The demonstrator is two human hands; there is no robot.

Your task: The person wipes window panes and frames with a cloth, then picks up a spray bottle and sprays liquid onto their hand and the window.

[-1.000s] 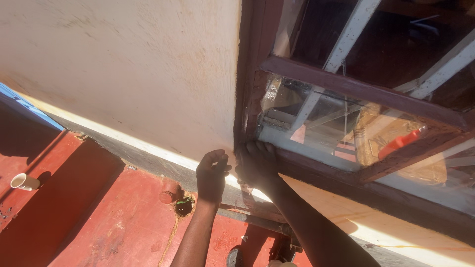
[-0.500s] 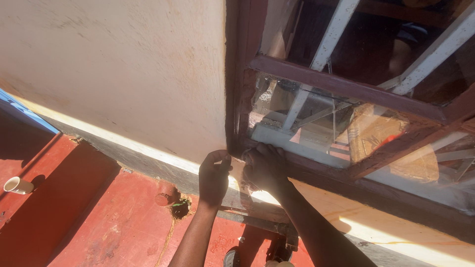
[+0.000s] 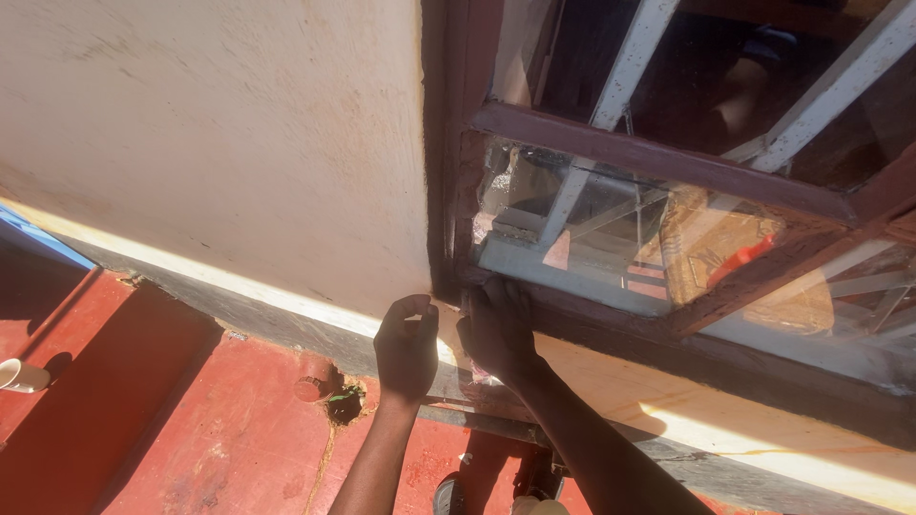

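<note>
My left hand (image 3: 405, 348) and right hand (image 3: 496, 329) sit side by side at the bottom left corner of the dark red window frame (image 3: 658, 167). The left is curled against the cream wall (image 3: 239, 143) just beside that corner, seemingly bracing; whether it grips anything I cannot tell. The right lies fingers-up on the frame's lower rail, pressing just under the glass pane (image 3: 592, 238), holding nothing visible.
</note>
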